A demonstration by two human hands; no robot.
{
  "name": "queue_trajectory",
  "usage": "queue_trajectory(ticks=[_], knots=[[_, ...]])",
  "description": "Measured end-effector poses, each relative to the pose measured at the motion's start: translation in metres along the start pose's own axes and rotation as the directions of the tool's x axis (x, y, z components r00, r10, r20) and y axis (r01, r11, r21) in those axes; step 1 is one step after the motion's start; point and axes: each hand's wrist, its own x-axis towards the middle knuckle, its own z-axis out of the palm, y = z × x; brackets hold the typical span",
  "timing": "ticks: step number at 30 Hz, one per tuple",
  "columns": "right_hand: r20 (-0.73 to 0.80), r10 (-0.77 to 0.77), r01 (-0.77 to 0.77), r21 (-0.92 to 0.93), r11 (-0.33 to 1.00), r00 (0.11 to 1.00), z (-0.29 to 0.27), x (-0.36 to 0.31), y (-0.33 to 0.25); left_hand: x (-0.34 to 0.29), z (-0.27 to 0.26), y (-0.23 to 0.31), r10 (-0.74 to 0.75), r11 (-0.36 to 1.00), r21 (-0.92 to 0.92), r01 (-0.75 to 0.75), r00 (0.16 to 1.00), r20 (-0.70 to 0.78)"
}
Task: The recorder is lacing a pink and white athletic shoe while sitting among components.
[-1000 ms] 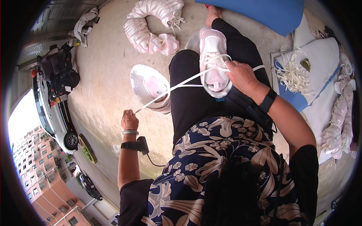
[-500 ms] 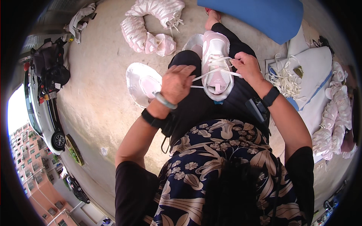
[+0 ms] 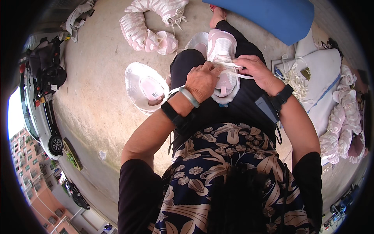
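A white and pale pink sneaker (image 3: 222, 41) lies across my lap, its toe pointing away from me. My left hand (image 3: 202, 80) is closed over the left side of its lacing, fingertips pinched on a white shoelace. On the other side, my right hand (image 3: 255, 70) is also closed on the shoelace (image 3: 243, 77), and part of it loops below the fingers. Another stretch of lace trails left beside my left wrist. The pinched bits of lace are mostly hidden by my fingers.
Left of my knee is a white oval piece (image 3: 134, 84) with a pink pad inside. A curved row of nested pink-white shoe pieces (image 3: 132, 33) lies beyond. At right are loose laces (image 3: 294, 84), a pale sheet (image 3: 325, 64) and more shoe pieces (image 3: 343, 121). A blue sheet (image 3: 269, 17) lies ahead.
My left hand has moved right, from above my knee to the sneaker's lacing. My right hand stays near the eyelets, its fingers now more bent around the lace.
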Motion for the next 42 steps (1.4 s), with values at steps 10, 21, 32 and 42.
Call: queue_trajectory(ticks=[10, 21, 32, 42], knots=[[0.068, -0.1, 0.116, -0.279, 0.953, 0.993, -0.002, 0.006, 0.014, 0.001, -0.007, 0.012, -0.128, 0.992, -0.013, 0.128, 0.991, -0.044], [0.033, -0.196, 0.197, -0.268, 0.943, 0.98, -0.002, 0.009, 0.024, -0.038, -0.04, 0.0, 0.069, 0.993, 0.1, -0.059, 0.993, -0.1], [0.011, -0.274, 0.271, -0.202, 0.941, 0.962, 0.003, 0.004, 0.02, -0.061, -0.068, 0.012, -0.128, 0.942, -0.321, 0.094, 0.988, -0.084], [0.394, -0.289, 0.382, -0.182, 0.906, 0.872, 0.058, -0.03, -0.029, -0.022, -0.14, 0.064, 0.222, 0.813, -0.497, -0.303, 0.951, -0.217]])
